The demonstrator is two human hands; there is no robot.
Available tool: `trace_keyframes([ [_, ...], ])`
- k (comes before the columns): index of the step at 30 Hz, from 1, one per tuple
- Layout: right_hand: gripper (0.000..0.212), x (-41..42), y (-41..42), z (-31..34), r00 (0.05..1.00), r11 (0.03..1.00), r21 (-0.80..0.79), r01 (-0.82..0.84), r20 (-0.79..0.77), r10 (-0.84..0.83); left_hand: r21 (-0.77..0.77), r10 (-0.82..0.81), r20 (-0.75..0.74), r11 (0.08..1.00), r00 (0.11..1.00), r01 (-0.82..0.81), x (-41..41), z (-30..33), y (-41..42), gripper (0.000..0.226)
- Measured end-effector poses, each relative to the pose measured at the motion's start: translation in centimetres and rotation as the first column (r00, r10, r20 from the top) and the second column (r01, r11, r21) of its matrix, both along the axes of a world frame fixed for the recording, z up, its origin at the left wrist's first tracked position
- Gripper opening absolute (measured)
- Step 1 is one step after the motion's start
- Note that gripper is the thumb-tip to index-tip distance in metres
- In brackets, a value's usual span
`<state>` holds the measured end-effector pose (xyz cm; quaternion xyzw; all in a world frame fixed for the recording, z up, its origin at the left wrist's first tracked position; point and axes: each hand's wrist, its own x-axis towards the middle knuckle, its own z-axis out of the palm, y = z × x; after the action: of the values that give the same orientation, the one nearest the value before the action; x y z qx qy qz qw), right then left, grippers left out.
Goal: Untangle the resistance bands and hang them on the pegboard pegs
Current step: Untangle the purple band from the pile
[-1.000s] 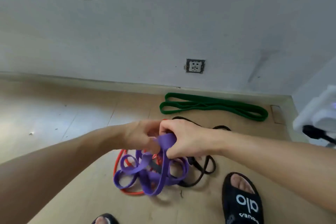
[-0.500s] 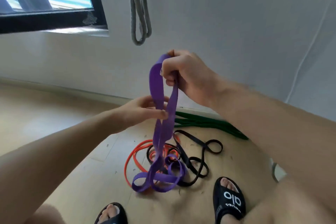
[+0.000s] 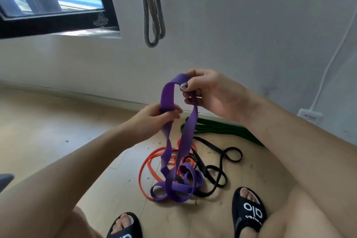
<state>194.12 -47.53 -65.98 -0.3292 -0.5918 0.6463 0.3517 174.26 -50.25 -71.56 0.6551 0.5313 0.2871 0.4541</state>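
A purple band [image 3: 185,137] stretches from my hands down to the floor, where its lower loops lie coiled over the tangle. My right hand [image 3: 208,94] pinches its top fold at chest height. My left hand [image 3: 160,118] grips the left strand a little lower. On the wooden floor under it lie an orange band [image 3: 146,162] and a black band [image 3: 218,162], still wound together with the purple loops. A green band [image 3: 222,128] lies flat by the wall behind them. A grey band [image 3: 152,11] hangs on the wall above; its peg is out of view.
A dark-framed window [image 3: 58,0] sits at the upper left. A white cable [image 3: 332,63] runs down the wall to a white socket box [image 3: 309,117] at the right. My feet in black slides [image 3: 249,212] stand just in front of the tangle.
Both hands rose from the pile on the floor, lifting the purple band's top loop up. Since half a second ago the left hand closed round the left strand and the right hand turned.
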Motion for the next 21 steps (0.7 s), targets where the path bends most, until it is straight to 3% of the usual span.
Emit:
trace_keyframes([
  [5, 0.02, 0.8, 1.1, -1.1, 0.961, 0.992, 0.117, 0.041, 0.269, -0.072, 0.093, 0.087, -0.194, 0.993, 0.977, -0.07, -1.7, -0.8, 1.0, 0.015],
  [8, 0.018, 0.8, 1.2, -1.6, 0.919, 0.982, 0.187, 0.018, 0.384, -0.09, 0.115, 0.113, -0.224, 0.989, 0.968, -0.088, -2.2, -1.0, 1.4, 0.014],
  [16, 0.01, -0.6, 1.2, -1.0, 0.982, 0.997, 0.02, 0.074, 0.173, -0.077, -0.033, -0.082, 0.003, 0.996, 0.997, 0.082, -0.2, -0.6, 1.2, 0.032],
  [21, 0.011, -0.5, 1.4, -0.8, 0.983, 0.996, 0.028, 0.084, 0.164, -0.087, 0.058, -0.009, -0.045, 0.998, 0.999, 0.012, 0.6, -0.6, 1.5, 0.025],
])
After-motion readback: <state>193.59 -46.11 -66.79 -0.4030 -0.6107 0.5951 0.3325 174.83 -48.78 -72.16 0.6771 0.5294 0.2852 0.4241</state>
